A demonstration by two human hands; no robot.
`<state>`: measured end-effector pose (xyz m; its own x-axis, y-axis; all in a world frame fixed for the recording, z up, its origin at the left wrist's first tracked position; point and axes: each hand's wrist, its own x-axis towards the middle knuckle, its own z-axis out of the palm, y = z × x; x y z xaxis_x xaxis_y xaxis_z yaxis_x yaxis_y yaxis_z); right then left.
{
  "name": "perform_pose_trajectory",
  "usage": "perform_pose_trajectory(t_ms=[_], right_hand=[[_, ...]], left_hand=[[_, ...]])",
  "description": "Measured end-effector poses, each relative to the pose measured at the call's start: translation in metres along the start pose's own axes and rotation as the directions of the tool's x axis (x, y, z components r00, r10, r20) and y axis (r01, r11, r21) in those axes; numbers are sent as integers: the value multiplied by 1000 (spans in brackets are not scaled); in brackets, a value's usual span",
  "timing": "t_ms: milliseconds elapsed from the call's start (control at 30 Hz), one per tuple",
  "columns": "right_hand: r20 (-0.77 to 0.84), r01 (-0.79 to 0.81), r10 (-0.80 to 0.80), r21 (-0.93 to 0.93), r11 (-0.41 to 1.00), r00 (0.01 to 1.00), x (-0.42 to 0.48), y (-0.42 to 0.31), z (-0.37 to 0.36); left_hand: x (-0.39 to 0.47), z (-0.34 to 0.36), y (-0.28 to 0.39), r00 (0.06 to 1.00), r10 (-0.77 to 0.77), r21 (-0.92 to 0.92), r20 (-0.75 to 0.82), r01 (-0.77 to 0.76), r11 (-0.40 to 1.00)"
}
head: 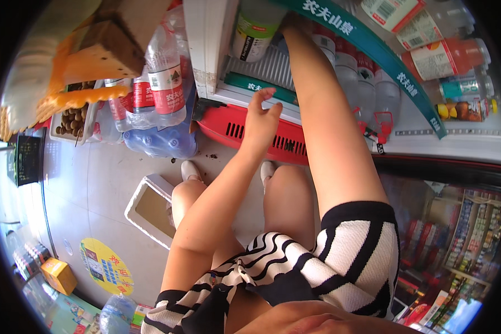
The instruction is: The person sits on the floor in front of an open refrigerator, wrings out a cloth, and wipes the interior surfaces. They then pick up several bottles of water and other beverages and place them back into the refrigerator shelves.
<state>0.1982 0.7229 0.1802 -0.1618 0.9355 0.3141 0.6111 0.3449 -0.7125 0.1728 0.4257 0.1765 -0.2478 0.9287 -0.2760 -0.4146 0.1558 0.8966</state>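
Note:
My left hand (264,117) is raised in front of the lower shelf edge of a drinks fridge, fingers apart and slightly curled, holding nothing. My right arm reaches deep into the fridge; my right hand (294,25) is a dark, blurred shape beside a bottle with a green label (252,35), and its fingers are hidden. A ribbed grey shelf (271,69) with a green front strip (238,81) lies under that bottle. To the right of my forearm stand several clear large bottles (365,85), some with red handles.
A red slotted panel (221,125) runs along the fridge base. Shrink-wrapped water bottles (167,92) stand at left, near a tray of round brown items (87,125). An open white foam box (135,213) sits on the floor by my legs. A curved green shelf strip (375,54) crosses the upper right.

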Motion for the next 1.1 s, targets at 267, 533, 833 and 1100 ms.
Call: perform_pose_trajectory(t_ms=[267,533,833,1100], right_hand=[[168,68,-77,62,996,983,-51,42,-25],[-164,117,-42,480,869,986,-115,-26,-66],[-55,-112,139,346,932,989,-157,-1,-65],[126,157,-209,331,930,970,-242,-156,-120]], left_hand=[[7,4,15,997,-73,-137,14,75,988],[12,0,2,994,-113,-164,12,114,980],[10,-12,18,994,-107,-234,33,112,966],[17,-29,15,983,-181,-456,11,166,875]])
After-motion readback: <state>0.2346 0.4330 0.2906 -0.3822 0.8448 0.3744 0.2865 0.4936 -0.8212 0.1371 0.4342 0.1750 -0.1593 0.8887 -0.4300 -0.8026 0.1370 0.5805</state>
